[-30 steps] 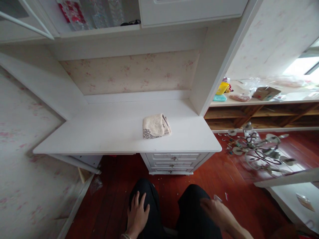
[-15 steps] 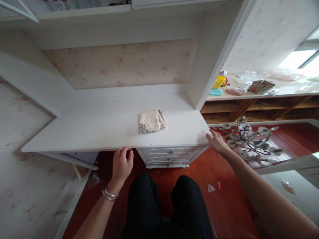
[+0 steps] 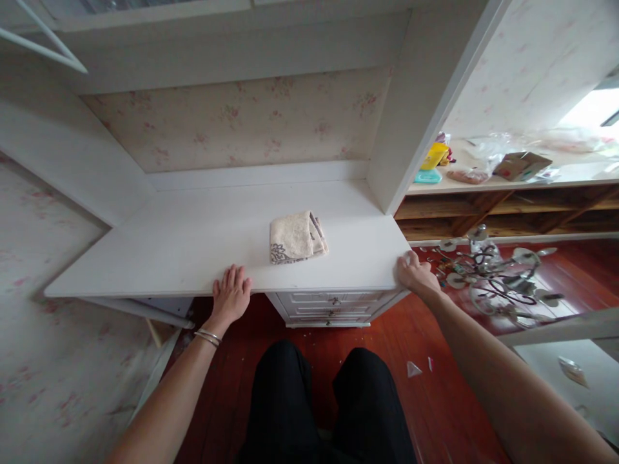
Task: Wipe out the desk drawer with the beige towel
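A white desk (image 3: 184, 245) stands in front of me, with a folded beige towel (image 3: 296, 237) lying on its top near the front. My left hand (image 3: 231, 298) rests at the desk's front edge, fingers flat on the top and apart. My right hand (image 3: 414, 274) is curled over the desk's front right corner, gripping the edge. Two bracelets sit on my left wrist. My legs in black trousers show at the bottom.
A small drawer unit (image 3: 333, 306) sits under the desk's right part. A chandelier (image 3: 498, 280) lies on the red wooden floor at right. Behind it a low counter (image 3: 532, 180) carries a cardboard box, bags and yellow items. Small scraps (image 3: 413, 368) lie on the floor.
Both hands rose from my lap to the desk. The left hand now lies flat on the front edge and the right hand has closed over the right corner.
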{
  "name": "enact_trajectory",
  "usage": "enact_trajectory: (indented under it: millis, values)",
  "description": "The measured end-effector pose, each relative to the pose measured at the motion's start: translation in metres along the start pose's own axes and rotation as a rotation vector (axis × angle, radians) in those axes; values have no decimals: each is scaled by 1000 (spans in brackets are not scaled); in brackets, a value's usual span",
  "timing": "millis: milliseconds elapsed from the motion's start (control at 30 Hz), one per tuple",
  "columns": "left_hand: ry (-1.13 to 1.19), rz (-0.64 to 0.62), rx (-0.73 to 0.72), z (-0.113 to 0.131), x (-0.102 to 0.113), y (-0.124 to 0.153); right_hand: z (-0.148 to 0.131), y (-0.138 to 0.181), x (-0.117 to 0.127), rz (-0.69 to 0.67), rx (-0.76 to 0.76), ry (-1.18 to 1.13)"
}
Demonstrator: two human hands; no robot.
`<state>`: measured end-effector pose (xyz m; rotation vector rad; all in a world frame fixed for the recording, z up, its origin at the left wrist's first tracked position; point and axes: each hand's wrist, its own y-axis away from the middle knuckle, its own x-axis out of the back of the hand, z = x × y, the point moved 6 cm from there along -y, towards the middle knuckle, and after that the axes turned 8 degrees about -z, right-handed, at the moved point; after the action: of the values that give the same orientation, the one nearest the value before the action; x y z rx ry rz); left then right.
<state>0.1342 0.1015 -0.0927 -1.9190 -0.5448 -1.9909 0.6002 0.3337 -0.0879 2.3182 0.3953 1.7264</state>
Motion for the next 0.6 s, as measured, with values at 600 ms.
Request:
enact_trajectory:
  millis: [600]
  values:
    - [-47,8,23,5,5,-1,4,9,6,59,-193,-65]
